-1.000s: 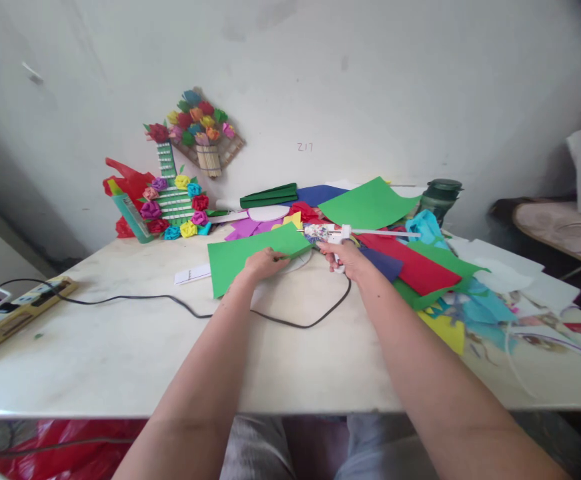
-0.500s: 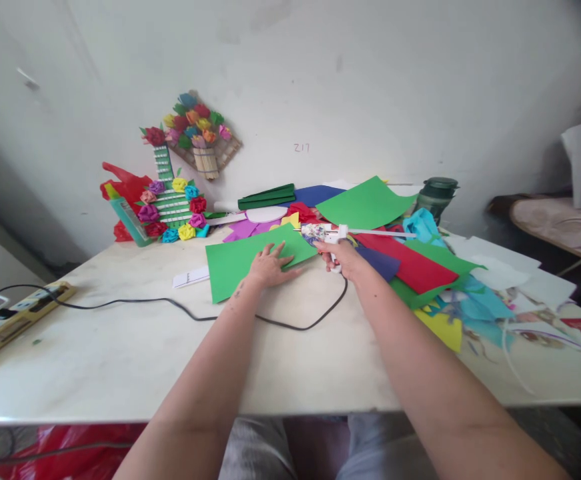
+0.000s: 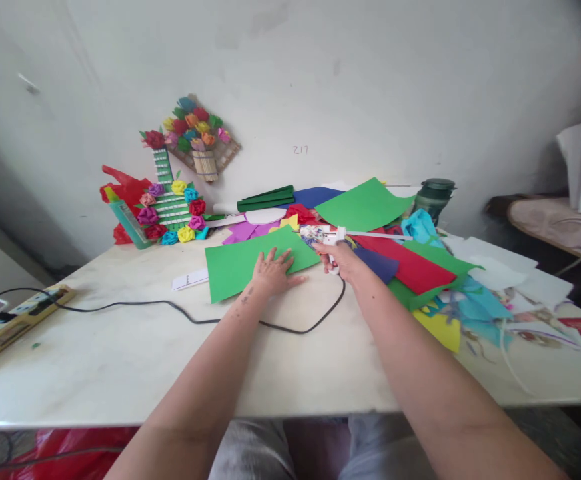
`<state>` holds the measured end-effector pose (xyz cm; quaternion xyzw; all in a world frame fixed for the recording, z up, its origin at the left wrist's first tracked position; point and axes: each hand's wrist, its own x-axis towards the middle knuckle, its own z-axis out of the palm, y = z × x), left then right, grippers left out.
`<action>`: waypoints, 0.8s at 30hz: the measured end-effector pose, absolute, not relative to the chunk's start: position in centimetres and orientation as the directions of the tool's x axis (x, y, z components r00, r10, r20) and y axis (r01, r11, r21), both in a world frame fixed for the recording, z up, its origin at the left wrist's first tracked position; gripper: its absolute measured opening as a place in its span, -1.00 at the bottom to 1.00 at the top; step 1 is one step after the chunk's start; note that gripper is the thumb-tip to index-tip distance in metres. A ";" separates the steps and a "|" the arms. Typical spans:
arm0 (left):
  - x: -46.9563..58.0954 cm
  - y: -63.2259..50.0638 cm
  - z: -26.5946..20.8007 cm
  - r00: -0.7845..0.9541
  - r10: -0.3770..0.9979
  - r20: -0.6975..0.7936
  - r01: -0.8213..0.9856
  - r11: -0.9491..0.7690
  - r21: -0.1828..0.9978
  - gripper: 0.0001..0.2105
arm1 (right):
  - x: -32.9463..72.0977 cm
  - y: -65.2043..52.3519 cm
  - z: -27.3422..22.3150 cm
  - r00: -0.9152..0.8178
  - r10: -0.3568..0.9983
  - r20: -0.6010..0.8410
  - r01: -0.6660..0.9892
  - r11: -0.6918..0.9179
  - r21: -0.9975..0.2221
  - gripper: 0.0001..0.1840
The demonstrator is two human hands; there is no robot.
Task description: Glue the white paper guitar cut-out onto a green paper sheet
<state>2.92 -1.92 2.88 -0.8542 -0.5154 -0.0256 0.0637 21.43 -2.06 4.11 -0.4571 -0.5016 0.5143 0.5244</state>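
My left hand (image 3: 272, 272) lies with fingers spread on a green paper sheet (image 3: 233, 267) near the middle of the table. In my right hand (image 3: 339, 260) is a hot glue gun (image 3: 320, 233) with a patterned body, its nozzle pointing left over the sheet's far right corner. A long white glue stick (image 3: 377, 235) sticks out of its back end. From the grip a black cord (image 3: 303, 331) loops across the table under my left forearm. A white strip with print (image 3: 190, 279) shows partly from under the green sheet's left edge.
Coloured paper sheets (image 3: 400, 260) pile up at the right. Paper-flower crafts (image 3: 175, 207) and a teal glue bottle (image 3: 131, 220) stand at the back left. A dark green bottle (image 3: 434, 199) is at the back right, a power strip (image 3: 25, 313) at the left edge.
My left hand has shifted slightly right on the green sheet, its fingers still spread. The glue gun stays in my right hand in nearly the same place.
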 end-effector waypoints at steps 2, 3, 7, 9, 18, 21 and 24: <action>3.0 -2.1 2.8 0.468 0.876 0.119 0.884 -0.461 -0.082 -0.28 | 21.4 -2.1 4.2 -0.035 0.998 0.053 -0.094 0.050 -0.994 -0.71; 3.0 -2.1 2.7 0.466 0.876 0.125 0.885 -0.459 -0.079 -0.28 | 21.4 -2.1 4.2 -0.034 0.998 0.051 -0.100 0.047 -0.994 -0.71; 2.8 -2.3 2.5 0.460 0.876 0.146 0.888 -0.457 -0.058 -0.29 | 21.7 -2.0 4.3 -0.032 0.998 0.055 -0.139 0.051 -0.989 -0.72; 2.7 -2.2 2.3 0.454 0.878 0.150 0.890 -0.453 -0.047 -0.28 | 21.8 -1.9 4.3 -0.037 0.998 0.057 -0.171 0.050 -0.984 -0.72; 3.3 -1.5 1.7 0.464 0.871 0.159 0.885 -0.463 -0.050 -0.30 | 22.2 -1.5 4.0 -0.057 0.998 0.029 -0.267 0.013 -0.964 -0.73; 3.3 -1.3 1.6 0.446 0.879 0.170 0.895 -0.444 -0.049 -0.35 | 22.2 -1.7 4.1 -0.060 0.998 0.020 -0.266 0.004 -0.964 -0.73; 3.3 -1.2 1.5 0.428 0.883 0.190 0.903 -0.427 -0.047 -0.37 | 22.2 -1.8 4.3 -0.077 0.997 0.009 -0.292 -0.014 -0.956 -0.72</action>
